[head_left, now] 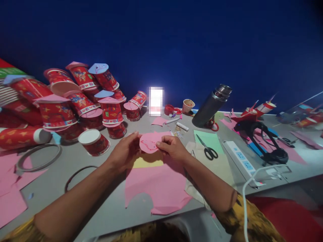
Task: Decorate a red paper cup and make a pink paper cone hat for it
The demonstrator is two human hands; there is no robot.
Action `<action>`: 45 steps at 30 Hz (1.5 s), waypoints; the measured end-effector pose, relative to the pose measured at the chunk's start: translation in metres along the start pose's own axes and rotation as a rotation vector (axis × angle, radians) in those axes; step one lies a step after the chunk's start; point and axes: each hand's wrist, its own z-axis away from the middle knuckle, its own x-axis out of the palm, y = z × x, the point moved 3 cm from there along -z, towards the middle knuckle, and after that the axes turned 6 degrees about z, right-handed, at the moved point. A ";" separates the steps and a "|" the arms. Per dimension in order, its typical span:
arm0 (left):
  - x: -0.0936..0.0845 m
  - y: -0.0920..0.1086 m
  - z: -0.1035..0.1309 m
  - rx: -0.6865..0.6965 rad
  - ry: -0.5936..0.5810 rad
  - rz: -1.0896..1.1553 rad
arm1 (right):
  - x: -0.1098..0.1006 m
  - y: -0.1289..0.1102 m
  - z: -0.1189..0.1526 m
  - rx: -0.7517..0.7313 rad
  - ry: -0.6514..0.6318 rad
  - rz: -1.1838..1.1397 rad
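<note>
Between my hands, a small rounded piece of pink paper [148, 142] with a red drawn line is held above the table. My left hand [128, 148] grips its left edge, and my right hand [173, 147] pinches the right edge between thumb and fingers. Under them lies a yellow paper [146, 161], and below that a larger pink sheet [161, 188] with curved pieces cut out of its near edge. Black-handled scissors [210, 151] rest to the right on a green paper [217, 139].
Red patterned paper cups [58, 114] with paper tops are stacked at left. A dark thermos [212, 106], a glue stick [182, 126] and a marker [173, 120] are at the back. A white power strip [241, 161] and its cable [244, 201] lie at right.
</note>
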 end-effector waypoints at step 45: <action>-0.011 -0.030 -0.009 -0.035 -0.110 -0.034 | 0.017 0.035 -0.003 0.160 -0.054 -0.153</action>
